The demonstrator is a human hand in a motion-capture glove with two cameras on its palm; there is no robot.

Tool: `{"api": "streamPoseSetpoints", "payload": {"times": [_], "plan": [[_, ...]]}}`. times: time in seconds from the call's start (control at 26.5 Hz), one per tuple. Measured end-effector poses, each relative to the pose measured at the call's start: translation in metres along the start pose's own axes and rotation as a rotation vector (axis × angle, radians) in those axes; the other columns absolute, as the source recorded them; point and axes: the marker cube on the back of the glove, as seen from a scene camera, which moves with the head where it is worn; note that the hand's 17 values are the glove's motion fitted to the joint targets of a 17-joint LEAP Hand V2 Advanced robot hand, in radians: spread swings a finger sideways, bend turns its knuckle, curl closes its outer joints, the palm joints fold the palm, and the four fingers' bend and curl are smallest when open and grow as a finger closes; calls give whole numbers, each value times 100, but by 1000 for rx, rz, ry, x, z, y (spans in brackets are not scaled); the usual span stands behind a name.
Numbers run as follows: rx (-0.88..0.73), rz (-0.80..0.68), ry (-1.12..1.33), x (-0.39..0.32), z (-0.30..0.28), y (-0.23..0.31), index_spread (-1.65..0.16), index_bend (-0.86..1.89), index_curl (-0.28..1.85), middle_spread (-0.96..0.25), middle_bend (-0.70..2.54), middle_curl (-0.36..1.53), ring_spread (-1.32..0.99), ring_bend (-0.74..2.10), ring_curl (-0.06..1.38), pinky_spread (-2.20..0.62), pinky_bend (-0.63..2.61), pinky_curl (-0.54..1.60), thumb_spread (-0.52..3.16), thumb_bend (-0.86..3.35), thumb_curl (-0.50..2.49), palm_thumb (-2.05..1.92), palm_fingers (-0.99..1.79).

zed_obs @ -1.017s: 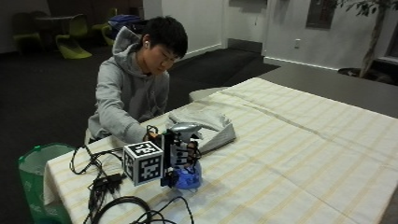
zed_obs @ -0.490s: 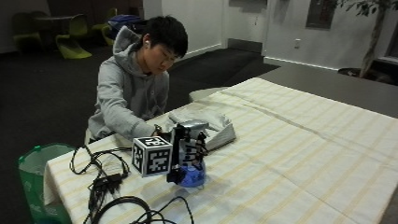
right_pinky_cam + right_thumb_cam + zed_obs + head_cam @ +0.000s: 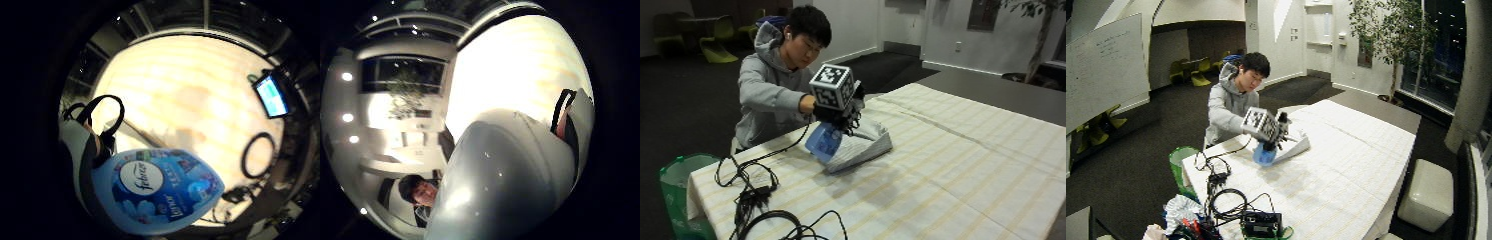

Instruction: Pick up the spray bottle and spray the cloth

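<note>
Gripping the blue spray bottle point(image 3: 824, 141) off the counter point(image 3: 959, 170), the gloved right hand point(image 3: 834, 113) has its fingers wrapped round the neck, the bottle tilted with its base toward 7 o'clock. The folded cloth point(image 3: 863, 145) lies on the striped counter cover, just at 3 o'clock of the bottle. Little-finger palm view: labelled bottle body point(image 3: 160, 192) sits close under the palm; bare hand not seen.
</note>
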Motion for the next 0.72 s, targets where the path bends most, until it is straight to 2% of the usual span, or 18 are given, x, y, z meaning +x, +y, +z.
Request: {"api": "streamPoseSetpoints", "payload": {"times": [0.15,0.34,0.49,0.53,0.64,0.72], "plan": [[-151,-22,337,-44,8,19,-18,53,54,-8,69,53,-15,72,46,-28,38,40,15,-3,69,97,142],[-333,-3,595,-58,63,39,-18,53,54,-8,69,54,-15,72,47,-28,39,40,13,-3,70,97,141],[-453,-201,794,-42,83,58,-18,53,55,-8,70,54,-15,72,47,-28,39,41,13,-3,71,97,141],[-450,-197,802,-42,82,61,-18,53,55,-8,70,54,-15,72,47,-28,39,41,12,-3,71,97,141],[-374,-34,683,-60,72,66,-18,53,55,-8,70,54,-15,72,47,-28,39,41,12,-3,72,97,141],[-331,15,639,-70,57,67,-18,53,55,-8,70,54,-15,72,47,-28,39,41,12,-3,72,96,141]]}}
